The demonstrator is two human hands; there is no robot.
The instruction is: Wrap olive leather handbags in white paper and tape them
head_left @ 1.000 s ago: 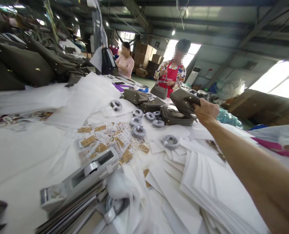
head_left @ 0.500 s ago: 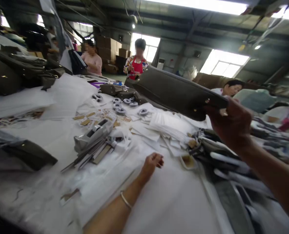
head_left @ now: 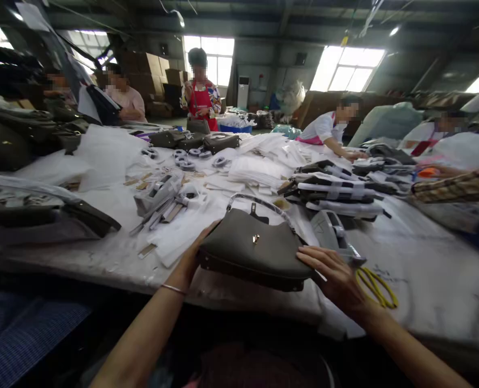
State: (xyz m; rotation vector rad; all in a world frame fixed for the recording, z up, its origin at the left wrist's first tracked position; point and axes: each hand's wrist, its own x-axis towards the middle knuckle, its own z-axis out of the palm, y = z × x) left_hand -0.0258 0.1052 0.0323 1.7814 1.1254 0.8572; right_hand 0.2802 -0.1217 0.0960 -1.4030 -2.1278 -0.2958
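Observation:
A dark olive handbag (head_left: 251, 248) with a gold clasp faces me at the near edge of the table, its wrapped handle (head_left: 259, 198) standing up behind the flap. My left hand (head_left: 193, 256), with a bracelet on the wrist, grips the bag's left end; its fingertips are hidden behind the bag. At the right end my right hand (head_left: 336, 275) holds the bag, its fingers lying over the front corner and the thumb underneath.
Right of the bag stand a grey tape dispenser (head_left: 332, 231) and yellow-handled scissors (head_left: 377, 288). Another tape dispenser (head_left: 158, 194) and white sheets (head_left: 259, 170) lie beyond. Wrapped bags (head_left: 336, 191) are stacked back right. Co-workers stand around the table; a plaid sleeve (head_left: 458, 186) reaches in from the right.
The handbag has come down from the raised right hand to the table edge in front of me. My left hand, empty before, now holds its left end. The view has turned right.

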